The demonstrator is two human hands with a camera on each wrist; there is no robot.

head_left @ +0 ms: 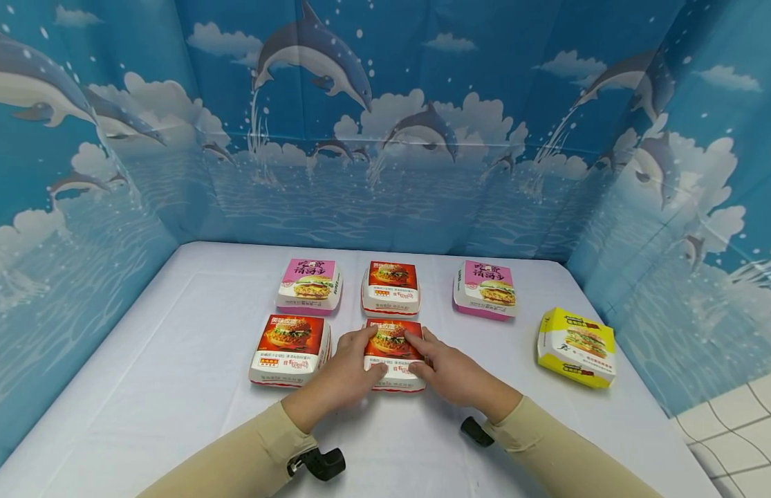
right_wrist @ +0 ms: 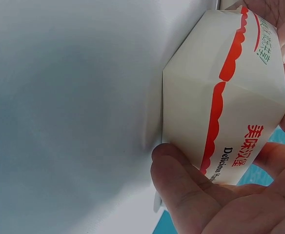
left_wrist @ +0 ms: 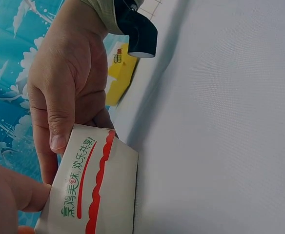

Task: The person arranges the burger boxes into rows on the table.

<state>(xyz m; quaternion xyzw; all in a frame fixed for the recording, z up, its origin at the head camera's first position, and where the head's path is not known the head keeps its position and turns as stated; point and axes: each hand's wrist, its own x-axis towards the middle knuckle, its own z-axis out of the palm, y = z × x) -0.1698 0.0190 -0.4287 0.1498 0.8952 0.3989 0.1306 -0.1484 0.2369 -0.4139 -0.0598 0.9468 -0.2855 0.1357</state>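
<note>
Burger box [head_left: 394,353], red on its lid and white on its sides, is held near the front middle of a white table [head_left: 173,373], flanked by two hands. On its left side, the left hand [head_left: 344,373] is placed with its fingers curved over the lid and its thumb pressed against the near wall. On its right side, the right hand [head_left: 450,373] is placed the same way, with fingers laid across the lid's edge and the thumb at the side, so that the box is gripped from both sides. In the right wrist view, the white wall of the box, edged with a wavy red line, is seen pinched between the thumb and the fingers, its bottom edge touching the table.

Going from left to right, a second red box [head_left: 290,350] is seen just beside the held one, on its left. Behind these, a back row is formed by a pink box [head_left: 309,286], a third red box [head_left: 391,288] and another pink box [head_left: 486,290]. At the far right, well apart from the others, a yellow box [head_left: 577,347] is set at an angle. The table is enclosed by blue walls [head_left: 80,207] printed with dolphins and clouds.
</note>
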